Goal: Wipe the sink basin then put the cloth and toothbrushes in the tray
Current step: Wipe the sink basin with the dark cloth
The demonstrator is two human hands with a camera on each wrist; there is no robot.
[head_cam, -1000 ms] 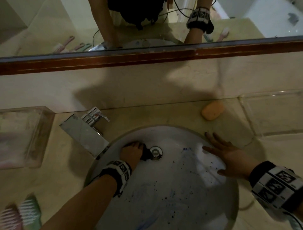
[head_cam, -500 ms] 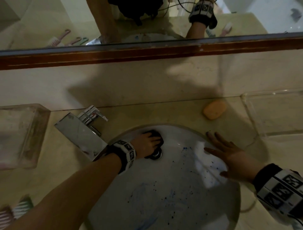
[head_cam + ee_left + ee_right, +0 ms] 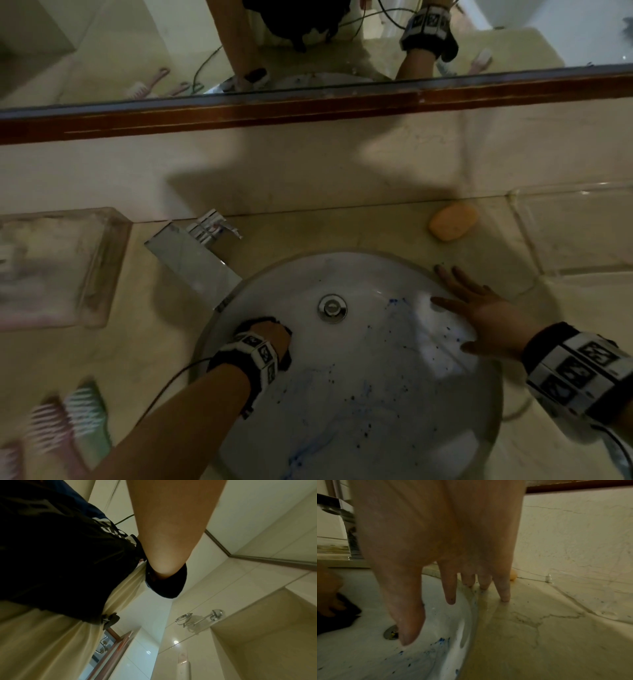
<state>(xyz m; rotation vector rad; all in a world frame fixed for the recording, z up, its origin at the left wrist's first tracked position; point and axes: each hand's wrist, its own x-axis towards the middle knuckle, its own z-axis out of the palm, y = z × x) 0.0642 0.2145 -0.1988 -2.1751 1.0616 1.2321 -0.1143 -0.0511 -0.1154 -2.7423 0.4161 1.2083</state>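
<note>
The white sink basin (image 3: 359,394) has blue smears and specks on its right and near walls. My left hand (image 3: 270,337) grips a dark cloth (image 3: 256,322) against the basin's left wall, left of the drain (image 3: 331,307). In the right wrist view the same cloth (image 3: 342,619) lies under curled fingers. My right hand (image 3: 479,308) rests flat on the basin's right rim with straight, spread fingers (image 3: 450,595) and holds nothing. Pink and green toothbrushes (image 3: 68,425) lie on the counter at the near left. A clear tray (image 3: 102,274) stands at the far left. The left wrist view shows only my forearm and torso.
A chrome faucet (image 3: 195,260) juts over the basin's left rear rim. An orange soap bar (image 3: 452,222) lies on the counter behind my right hand. A second clear tray (image 3: 575,240) stands at the right. The mirror's wooden frame (image 3: 308,113) runs along the back wall.
My left hand has slid the cloth from the drain and rear of the basin to the left wall, uncovering the drain. The right hand has stayed on the rim.
</note>
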